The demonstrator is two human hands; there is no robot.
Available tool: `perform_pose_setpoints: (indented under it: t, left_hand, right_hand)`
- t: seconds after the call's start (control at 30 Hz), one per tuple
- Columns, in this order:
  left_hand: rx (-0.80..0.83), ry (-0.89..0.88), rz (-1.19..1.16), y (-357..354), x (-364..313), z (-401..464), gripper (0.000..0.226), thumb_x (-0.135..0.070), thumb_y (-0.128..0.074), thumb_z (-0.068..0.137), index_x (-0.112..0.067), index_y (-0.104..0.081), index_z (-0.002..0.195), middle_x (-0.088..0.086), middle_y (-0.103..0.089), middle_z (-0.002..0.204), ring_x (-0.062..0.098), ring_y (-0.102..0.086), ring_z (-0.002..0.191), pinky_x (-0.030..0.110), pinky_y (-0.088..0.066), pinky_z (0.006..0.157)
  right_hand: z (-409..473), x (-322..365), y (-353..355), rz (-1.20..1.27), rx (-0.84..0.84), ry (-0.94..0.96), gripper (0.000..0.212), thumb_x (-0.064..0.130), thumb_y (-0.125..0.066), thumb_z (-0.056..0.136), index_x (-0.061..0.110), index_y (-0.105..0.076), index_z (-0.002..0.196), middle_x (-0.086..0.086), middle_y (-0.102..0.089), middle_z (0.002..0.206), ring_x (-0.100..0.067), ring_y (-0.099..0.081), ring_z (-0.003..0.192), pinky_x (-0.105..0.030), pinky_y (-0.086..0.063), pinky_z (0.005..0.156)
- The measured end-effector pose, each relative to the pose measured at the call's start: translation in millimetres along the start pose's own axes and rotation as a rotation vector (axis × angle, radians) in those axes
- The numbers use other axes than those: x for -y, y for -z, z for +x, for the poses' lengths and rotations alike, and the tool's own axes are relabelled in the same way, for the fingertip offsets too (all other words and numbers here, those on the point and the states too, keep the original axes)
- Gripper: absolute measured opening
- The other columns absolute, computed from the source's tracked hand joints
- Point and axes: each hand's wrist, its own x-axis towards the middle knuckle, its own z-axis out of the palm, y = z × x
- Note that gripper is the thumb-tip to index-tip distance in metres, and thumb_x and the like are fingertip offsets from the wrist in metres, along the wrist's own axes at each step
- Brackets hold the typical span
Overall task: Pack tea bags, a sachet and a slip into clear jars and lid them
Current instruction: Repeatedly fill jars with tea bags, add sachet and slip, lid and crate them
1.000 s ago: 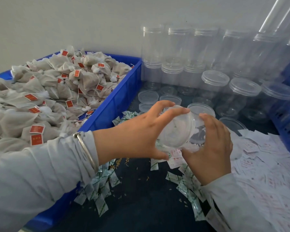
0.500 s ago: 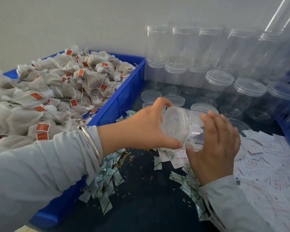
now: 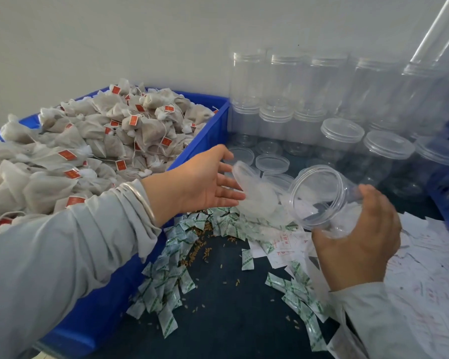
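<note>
Holding the clear jar [image 3: 324, 196] on its side in my right hand [image 3: 358, 239], I have my fingers curled round its far end, and its open mouth faces left toward my other hand. A white slip of paper lies inside it. My left hand [image 3: 205, 181] is spread open with the fingers straight and holds nothing; just off its fingertips a clear lid [image 3: 244, 174] shows tilted and blurred, and I cannot tell whether my fingers touch it. To my left the blue bin [image 3: 200, 141] is heaped with tea bags [image 3: 109, 141] bearing red tags. On the dark tabletop [image 3: 228, 307] green and white sachets [image 3: 163, 278] lie scattered below my left wrist and in front of my right sleeve, with loose grains among them. White slips [image 3: 430, 268] printed in red cover the tabletop on the right. Loose lids [image 3: 271, 163] lie near the bin's corner, and behind them empty jars [image 3: 288, 99] stand stacked against the wall, some lidded [image 3: 341, 130]. A silver bangle [image 3: 140, 198] sits on my left wrist
</note>
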Motion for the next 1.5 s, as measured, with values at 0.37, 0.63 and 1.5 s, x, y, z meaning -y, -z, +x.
perform_pose_setpoints:
  t: [0.37, 0.63, 1.5]
  left_hand:
    - [-0.447, -0.449, 0.165, 47.1, -37.0, -9.0, 0.011, -0.010, -0.050, 0.091, -0.013, -0.056, 0.082, -0.001, -0.052, 0.057, 0.012, -0.052, 0.051, 0.029, -0.054, 0.061]
    - [-0.502, -0.324, 0.276, 139.0, -37.4, -5.1, 0.026, -0.002, -0.044, 0.095, -0.002, -0.057, 0.117, 0.001, -0.062, 0.085, 0.012, -0.060, 0.073, 0.026, -0.050, 0.066]
    - [-0.525, -0.016, 1.376, 179.3, -38.8, -44.8, 0.012, -0.024, -0.061, 0.090, -0.018, -0.070, 0.097, -0.003, -0.064, 0.082, 0.008, -0.055, 0.067, 0.020, -0.039, 0.058]
  right_hand:
    - [-3.9, 33.4, 8.2, 0.223, 0.180, -0.113, 0.108, 0.013, -0.094, 0.044, 0.004, -0.039, 0.136, -0.016, -0.047, 0.132, -0.026, -0.038, 0.123, -0.043, -0.030, 0.106]
    - [-41.8, 98.2, -8.7, 0.827, 0.844, -0.363, 0.089, 0.048, -0.086, 0.035, 0.063, -0.038, 0.109, 0.044, -0.049, 0.113, 0.012, -0.055, 0.104, -0.010, -0.044, 0.086]
    - [-77.2, 89.0, -48.8, 0.917, 0.845, -0.298, 0.101, 0.041, -0.088, 0.035, 0.049, -0.035, 0.120, 0.045, -0.048, 0.112, 0.024, -0.045, 0.106, 0.009, -0.030, 0.078]
